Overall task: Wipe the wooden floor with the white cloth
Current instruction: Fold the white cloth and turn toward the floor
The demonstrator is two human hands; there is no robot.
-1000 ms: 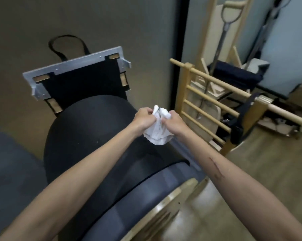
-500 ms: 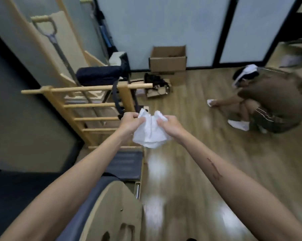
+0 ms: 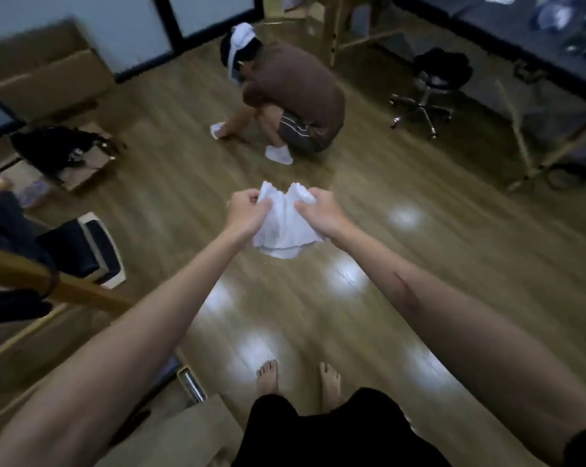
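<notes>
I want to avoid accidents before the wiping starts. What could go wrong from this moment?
1. The glossy wooden floor may be slippery for the bare feet.
2. The crumpled white cloth, held up between the left hand and right hand, is not spread out, so it may wipe poorly.
3. The crouching person in the brown shirt works ahead; the two could bump.

We are turning away from the padded barrel toward the open wooden floor [image 3: 402, 264]; our bare feet [image 3: 268, 375] are now showing. The white cloth [image 3: 281, 227] is spreading wider between our left hand [image 3: 248, 210] and right hand [image 3: 318, 210].
</notes>
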